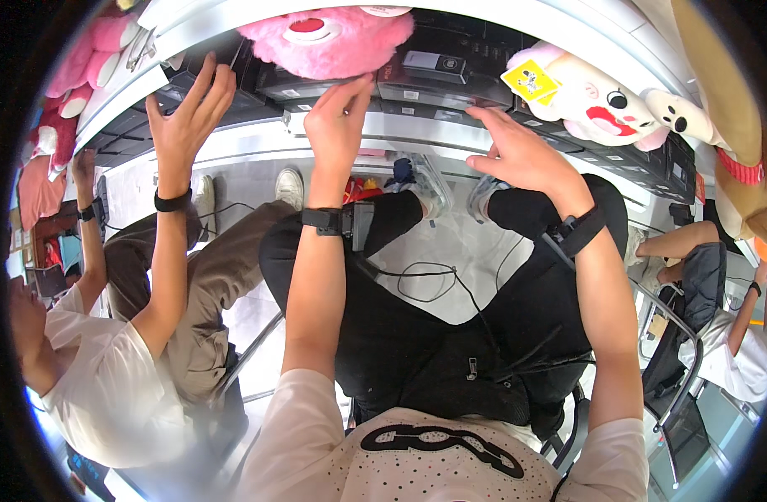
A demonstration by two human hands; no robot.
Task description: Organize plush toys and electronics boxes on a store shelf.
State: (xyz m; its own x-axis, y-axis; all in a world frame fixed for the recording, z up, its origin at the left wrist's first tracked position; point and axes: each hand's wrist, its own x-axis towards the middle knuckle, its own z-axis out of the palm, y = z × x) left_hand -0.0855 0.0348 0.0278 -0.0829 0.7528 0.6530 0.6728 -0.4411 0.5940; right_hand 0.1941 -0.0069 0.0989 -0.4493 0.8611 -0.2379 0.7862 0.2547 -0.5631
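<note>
My left hand (337, 125) is raised to the shelf, just below the pink fluffy plush toy (337, 42). Its fingers are bent together near the toy's lower edge and the black boxes; what they pinch, if anything, is hidden. My right hand (521, 155) hovers at the front edge of the shelf with fingers stretched out and thumb apart, holding nothing. Beyond its fingertips lie flat black boxes (434, 67). Right of them sits a white plush toy (613, 105) with a red mouth and a yellow square tag (530, 81).
At the left, a seated co-worker's hand (191, 113) reaches to the same row of boxes. Another person (739, 351) sits at the far right beside a metal-framed chair (680, 410). A black cable (425, 276) hangs between my knees. A tan plush (726, 92) stands at the right.
</note>
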